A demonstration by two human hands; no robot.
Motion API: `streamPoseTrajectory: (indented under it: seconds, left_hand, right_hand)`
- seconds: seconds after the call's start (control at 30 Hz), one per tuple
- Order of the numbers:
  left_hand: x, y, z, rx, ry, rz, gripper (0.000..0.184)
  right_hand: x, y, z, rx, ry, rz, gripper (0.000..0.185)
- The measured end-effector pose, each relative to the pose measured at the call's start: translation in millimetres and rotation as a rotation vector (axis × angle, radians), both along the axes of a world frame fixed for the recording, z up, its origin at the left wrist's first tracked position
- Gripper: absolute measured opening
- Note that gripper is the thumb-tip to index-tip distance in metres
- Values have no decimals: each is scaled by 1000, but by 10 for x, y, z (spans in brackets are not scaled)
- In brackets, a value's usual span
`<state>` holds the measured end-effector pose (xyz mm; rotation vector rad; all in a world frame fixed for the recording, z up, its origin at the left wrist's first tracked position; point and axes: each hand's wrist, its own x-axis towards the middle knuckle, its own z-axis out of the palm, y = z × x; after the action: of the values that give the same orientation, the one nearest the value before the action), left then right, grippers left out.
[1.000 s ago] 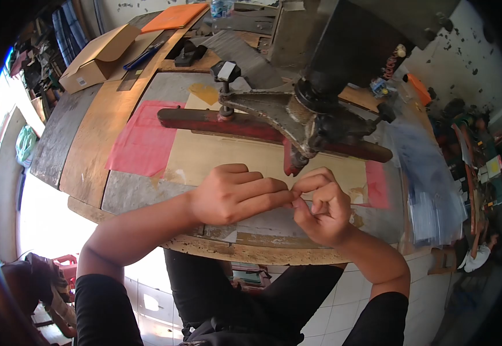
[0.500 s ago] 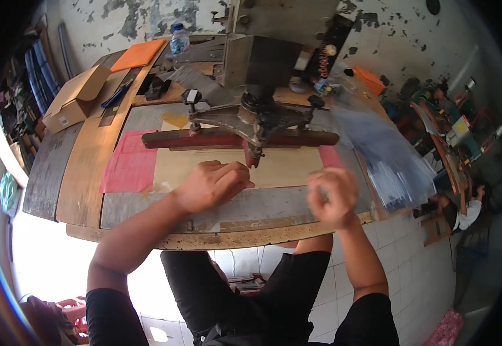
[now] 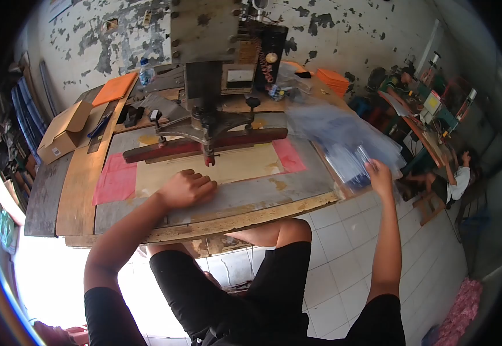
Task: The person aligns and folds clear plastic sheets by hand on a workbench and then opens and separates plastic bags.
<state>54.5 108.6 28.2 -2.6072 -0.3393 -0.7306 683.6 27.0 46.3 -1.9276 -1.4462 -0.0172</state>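
Observation:
My left hand [image 3: 187,189] is closed with curled fingers and rests at the front edge of the cream board [image 3: 233,167]; whatever its fingers may hold is hidden. Out to the right, my right hand [image 3: 379,175] pinches the edge of a clear plastic sheet [image 3: 363,153], curled up from a pile of clear sheets [image 3: 326,130]. Pink sheets [image 3: 115,177] show at both ends of the cream board. Above the board hangs the long reddish bar [image 3: 239,141] of a press [image 3: 205,75].
At the left stands an open cardboard box [image 3: 63,135] by an orange sheet [image 3: 114,89]. A water bottle [image 3: 146,72] stands behind. More orange pieces [image 3: 331,82] lie at the back right. Another person [image 3: 455,176] sits low at the far right near other machines.
My right hand has moved right, from the front of the board to the plastic pile, and now grips a sheet's edge. The view has turned right; my left hand stays closed near the board.

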Motion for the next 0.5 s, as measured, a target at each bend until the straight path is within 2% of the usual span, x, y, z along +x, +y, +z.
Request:
streamPoseTrajectory:
  seconds: [0.07,0.13,0.17,0.23,0.3,0.37,0.4,0.43,0.5]
  left_hand:
    - [41,-5,29,-76,1,15,11]
    - [51,-65,85,-98,18,43,10]
    - [59,-102,132,-116,27,80,9]
    - [69,-317,267,-138,-45,111,9]
    - [65,-561,355,-160,-122,145,9]
    - [46,-818,359,-318,-272,247,9]
    - [56,-966,347,-424,-336,266,10]
    - [93,-1088,282,-421,-334,268,10]
    - [156,-1291,156,-522,-588,261,14]
  right_hand:
    - [98,18,22,48,-59,51,40]
    - [274,163,40,-14,236,170,28]
    - [315,174,107,-9,239,167,28]
    - [167,105,416,158,459,63,18]
    - [164,128,596,240,444,96,13]
    - [-43,134,759,477,536,161,10]
    - [-88,171,788,529,511,165,9]
    - [-204,157,811,531,514,167,9]
    - [-483,107,853,560,253,246,9]
